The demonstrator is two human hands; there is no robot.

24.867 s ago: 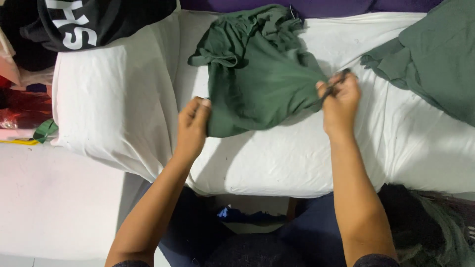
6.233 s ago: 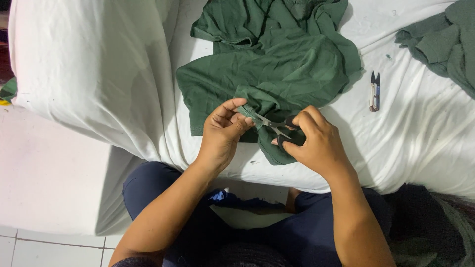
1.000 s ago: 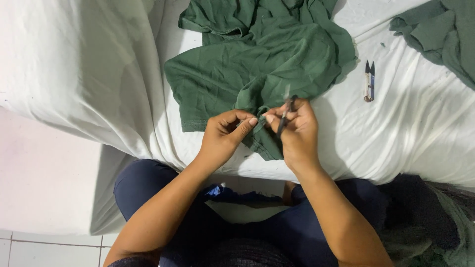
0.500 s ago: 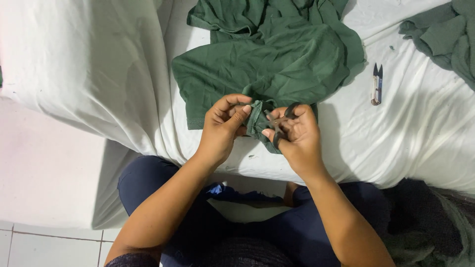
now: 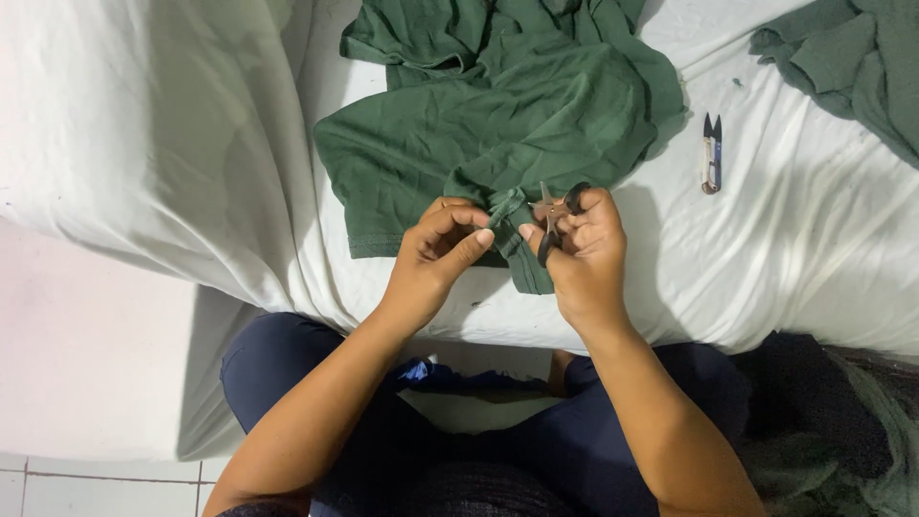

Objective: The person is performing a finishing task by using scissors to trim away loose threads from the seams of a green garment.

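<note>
The left hand (image 5: pixel 436 254) pinches a small fold of the green shirt (image 5: pixel 498 124), its fingers (image 5: pixel 469 239) closed on the cloth near the front edge of the bed (image 5: pixel 144 144). A moment ago both hands were bunched tight together; now they sit a little apart, so the fold shows between them. The right hand (image 5: pixel 584 254) is curled shut around small scissors (image 5: pixel 555 215), blades up by the fold. Thread snips (image 5: pixel 711 153) lie further right, and more green cloth (image 5: pixel 852 67) fills the far right corner.

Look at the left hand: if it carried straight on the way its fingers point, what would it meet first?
The left hand points right, across the pinched fold of the green garment. It would probably meet the right hand holding small scissors first; depth is unclear.
</note>
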